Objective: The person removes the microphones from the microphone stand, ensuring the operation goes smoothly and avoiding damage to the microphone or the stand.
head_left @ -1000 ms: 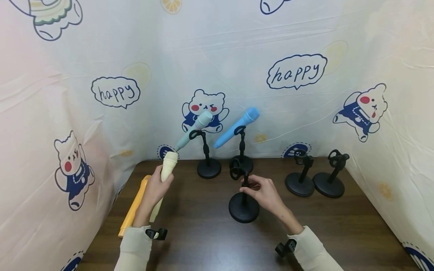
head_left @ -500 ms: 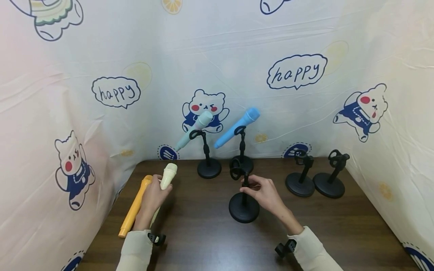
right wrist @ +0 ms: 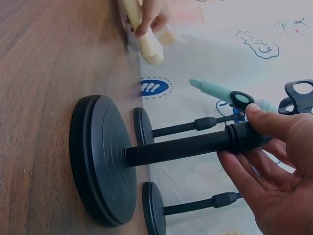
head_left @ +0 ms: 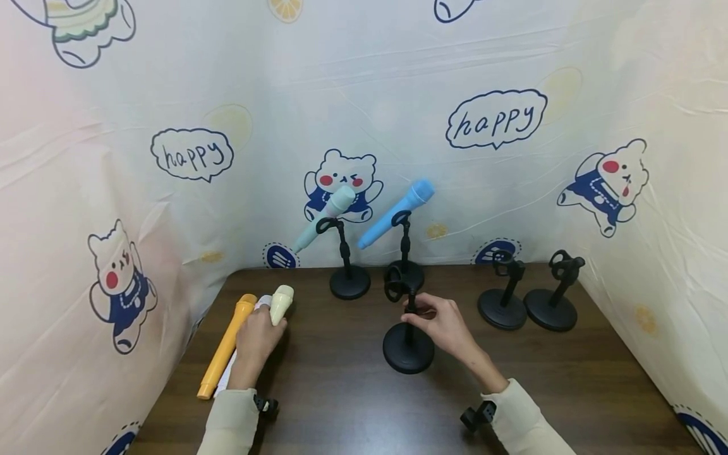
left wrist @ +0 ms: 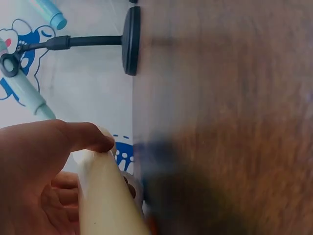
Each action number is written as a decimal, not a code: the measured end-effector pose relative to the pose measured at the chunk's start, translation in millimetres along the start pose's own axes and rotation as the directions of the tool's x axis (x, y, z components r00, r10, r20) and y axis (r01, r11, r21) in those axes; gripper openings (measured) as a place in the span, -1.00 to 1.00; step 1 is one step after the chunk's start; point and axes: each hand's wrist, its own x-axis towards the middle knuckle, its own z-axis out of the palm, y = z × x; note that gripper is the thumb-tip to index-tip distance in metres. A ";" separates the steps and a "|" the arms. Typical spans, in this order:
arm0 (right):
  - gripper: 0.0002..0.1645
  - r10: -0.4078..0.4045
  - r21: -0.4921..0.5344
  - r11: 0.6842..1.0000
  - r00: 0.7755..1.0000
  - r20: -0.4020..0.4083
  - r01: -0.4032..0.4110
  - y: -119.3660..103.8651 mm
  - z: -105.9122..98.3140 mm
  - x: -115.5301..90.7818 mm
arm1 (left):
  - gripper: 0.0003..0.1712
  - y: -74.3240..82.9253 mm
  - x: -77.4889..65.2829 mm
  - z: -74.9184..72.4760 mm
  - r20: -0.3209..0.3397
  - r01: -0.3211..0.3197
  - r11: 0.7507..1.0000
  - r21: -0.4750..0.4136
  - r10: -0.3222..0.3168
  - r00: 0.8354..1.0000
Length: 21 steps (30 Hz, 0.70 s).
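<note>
My left hand (head_left: 258, 344) grips a cream toy microphone (head_left: 281, 305), its thumb lying along the body in the left wrist view. Just left of that hand lie a whitish microphone (head_left: 225, 378), partly covered by the hand, and an orange microphone (head_left: 227, 347). My right hand (head_left: 446, 323) pinches the stem of a black microphone stand (right wrist: 181, 149) between thumb and fingers. This stand's round base rests on the table, and its clip (head_left: 394, 284) holds nothing.
Behind, a mint microphone (head_left: 324, 218) and a blue microphone (head_left: 398, 213) sit tilted in the clips of two black stands. Two more stands (head_left: 503, 308) with bare clips stand at the right back. A printed cloth (head_left: 364, 82) encloses the brown table (head_left: 341, 392).
My left hand has lowered the cream microphone and brought it nearer to me. The whitish microphone now shows beside it. My right hand stays on the stand.
</note>
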 end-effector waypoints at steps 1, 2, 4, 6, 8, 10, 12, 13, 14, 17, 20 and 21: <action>-0.74 -0.002 0.001 1.000 1.000 -0.001 0.002 -0.1 -0.1 0.0 | -0.52 1.0 -0.8 0.8 -0.012 -0.010 1.000 0.010 0.010 1.000; -0.74 -0.005 0.002 1.000 1.000 -0.001 0.005 0.0 0.0 0.1 | -0.53 1.8 -1.5 1.6 -0.021 -0.016 1.000 0.018 0.016 1.000; -0.73 -0.004 0.002 1.000 1.000 0.000 0.004 -0.8 -0.3 0.3 | -0.56 4.2 -2.9 2.5 -0.030 -0.022 0.999 0.033 0.023 0.999; -0.73 -0.005 0.004 1.000 1.000 0.000 0.005 -0.5 -0.5 0.4 | -0.55 5.8 -4.2 3.7 -0.029 -0.019 0.999 0.045 0.021 0.999; -0.73 -0.007 0.005 1.000 1.000 0.001 0.007 -0.4 -0.4 0.8 | -0.53 7.2 -5.3 4.6 -0.021 -0.018 0.998 0.059 0.019 1.000; -0.73 -0.009 0.005 1.000 1.000 0.001 0.009 -0.6 -0.5 1.1 | -0.52 7.7 -6.1 6.1 -0.017 -0.023 0.997 0.072 0.024 1.000; -0.73 -0.009 0.004 1.000 1.000 0.000 0.009 -0.9 -0.6 1.1 | -0.52 8.4 -7.0 7.5 -0.019 -0.034 0.996 0.077 0.035 0.999; -0.73 -0.008 0.004 1.000 1.000 0.000 0.008 -1.0 -0.5 1.0 | -0.52 8.9 -7.5 8.0 -0.021 -0.038 0.996 0.081 0.040 0.999; -0.73 -0.008 0.002 1.000 1.000 -0.001 0.008 -0.9 -0.4 0.9 | -0.52 9.5 -8.2 8.3 -0.020 -0.040 0.996 0.085 0.042 0.999; -0.73 0.000 -0.001 1.000 1.000 -0.004 0.000 -0.6 -0.1 -0.3 | -0.52 10.7 -10.3 10.3 -0.016 -0.033 0.995 0.092 0.035 0.999; -0.73 0.001 -0.004 1.000 1.000 -0.006 -0.001 0.1 0.1 -0.6 | -0.53 12.9 -11.6 12.2 -0.023 -0.027 0.995 0.092 0.029 0.999; -0.74 -0.001 -0.006 1.000 1.000 -0.008 0.001 0.7 0.0 -0.4 | -0.54 13.7 -11.6 12.7 -0.032 -0.028 0.996 0.089 0.031 0.999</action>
